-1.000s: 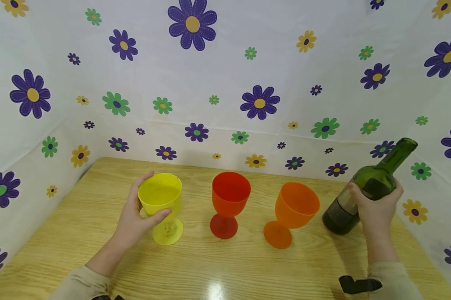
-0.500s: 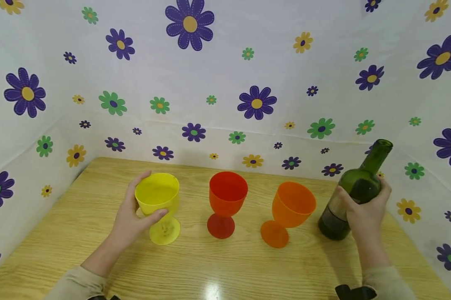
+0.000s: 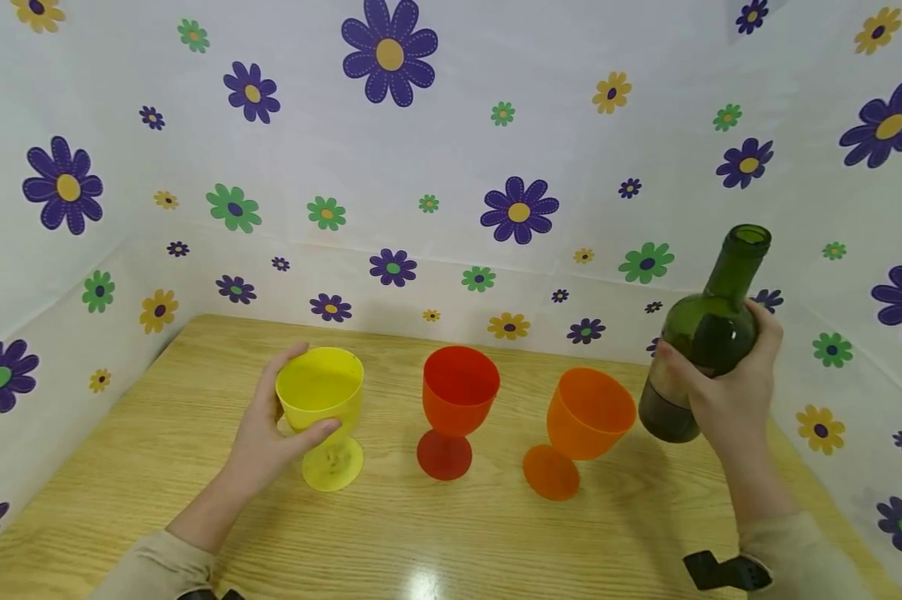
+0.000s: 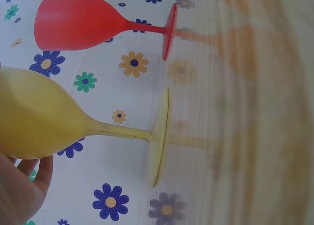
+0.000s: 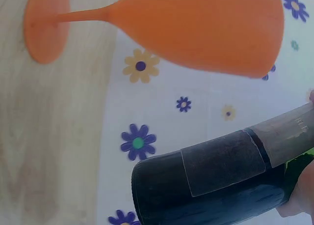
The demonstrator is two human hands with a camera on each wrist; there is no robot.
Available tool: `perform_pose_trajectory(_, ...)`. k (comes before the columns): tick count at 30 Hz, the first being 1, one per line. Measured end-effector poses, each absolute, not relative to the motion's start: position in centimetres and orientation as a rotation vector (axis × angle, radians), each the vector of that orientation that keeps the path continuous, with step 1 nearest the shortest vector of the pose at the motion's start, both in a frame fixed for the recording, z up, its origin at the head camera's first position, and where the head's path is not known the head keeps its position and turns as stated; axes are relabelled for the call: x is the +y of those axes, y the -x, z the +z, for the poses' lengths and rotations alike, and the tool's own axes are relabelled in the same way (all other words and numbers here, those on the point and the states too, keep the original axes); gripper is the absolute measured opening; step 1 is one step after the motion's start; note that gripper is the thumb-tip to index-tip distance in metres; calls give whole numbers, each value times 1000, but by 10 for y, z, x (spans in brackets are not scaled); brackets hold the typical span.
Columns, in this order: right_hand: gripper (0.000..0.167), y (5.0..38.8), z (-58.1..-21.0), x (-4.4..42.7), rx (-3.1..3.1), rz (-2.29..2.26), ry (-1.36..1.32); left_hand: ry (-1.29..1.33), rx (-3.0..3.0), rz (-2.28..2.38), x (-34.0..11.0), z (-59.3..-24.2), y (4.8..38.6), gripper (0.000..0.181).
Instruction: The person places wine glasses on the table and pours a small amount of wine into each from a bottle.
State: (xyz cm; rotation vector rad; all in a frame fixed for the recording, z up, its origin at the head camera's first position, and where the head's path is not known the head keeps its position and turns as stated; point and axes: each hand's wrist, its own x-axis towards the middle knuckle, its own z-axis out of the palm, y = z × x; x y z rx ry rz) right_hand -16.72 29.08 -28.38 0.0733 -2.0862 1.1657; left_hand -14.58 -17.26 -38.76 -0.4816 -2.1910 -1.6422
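Note:
My left hand holds the bowl of a yellow goblet, thumb on the near side and fingers behind it. That goblet's foot stands on the table in the left wrist view. My right hand grips a green glass wine bottle around its body. The bottle is uncapped and its neck leans slightly right. In the right wrist view the bottle's dark base end is off the table. Just left of the bottle stands an orange goblet.
A red goblet stands between the yellow and orange ones on the wood-grain table. Behind and along both sides rises a white sheet printed with flowers.
My right hand has brought the bottle more upright, then lifted it off the table. My left hand stays on the yellow goblet, and the other goblets stand as before.

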Motion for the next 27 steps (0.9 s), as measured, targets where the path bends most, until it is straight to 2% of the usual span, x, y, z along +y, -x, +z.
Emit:
perform_pose_trajectory(8, 95, 184, -255, 256, -2166, 1126, -399, 467, -2198, -1661, -173, -389, 145, 91)
perform_pose_trajectory(15, 95, 199, -253, 220, -2247, 1051, -562, 475, -2201, -1670, -172, -389, 145, 90)
perform_pose_trajectory(27, 92, 222, -253, 174, -2196, 543, -840, 475, -2214, -1681, -174, -386, 146, 91)
